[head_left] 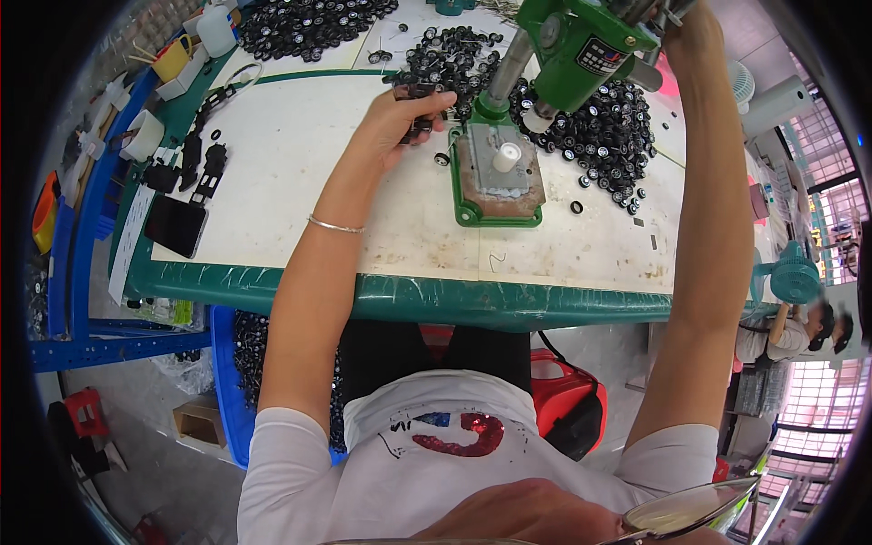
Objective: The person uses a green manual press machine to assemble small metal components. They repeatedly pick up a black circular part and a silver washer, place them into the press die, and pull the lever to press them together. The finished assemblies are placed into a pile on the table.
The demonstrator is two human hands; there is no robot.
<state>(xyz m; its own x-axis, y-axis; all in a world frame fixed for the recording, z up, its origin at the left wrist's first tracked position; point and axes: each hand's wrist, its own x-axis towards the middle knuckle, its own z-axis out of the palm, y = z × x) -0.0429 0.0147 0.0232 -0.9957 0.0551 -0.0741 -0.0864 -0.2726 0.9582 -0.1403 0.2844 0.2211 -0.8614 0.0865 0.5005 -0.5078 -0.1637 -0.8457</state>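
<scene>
In the head view, a green press (pixel 545 54) was seen standing near the far edge of the table (pixel 300 173), its base plate (pixel 498 177) carrying a short white peg (pixel 506 156) set upright. The left hand (pixel 400 123) was held just left of that base, its fingers curled together around small black parts (pixel 420 113); what exactly was pinched could not be made out, since the fingers covered most of it. The peg lay to the right of this hand and slightly nearer the front edge, its axis vertical, and the left hand was plainly the nearer of the two. The right hand (pixel 686 23) was raised to the press lever at the top of the frame, where it was cut off by the picture edge, so its grip could not be told. A heap of black wheels (pixel 609 127) was spread right of the press and another heap (pixel 313 23) lay toward the far left corner. Black frames (pixel 204 168) were laid near the left edge. The press head hid whatever sat directly beneath its ram.
</scene>
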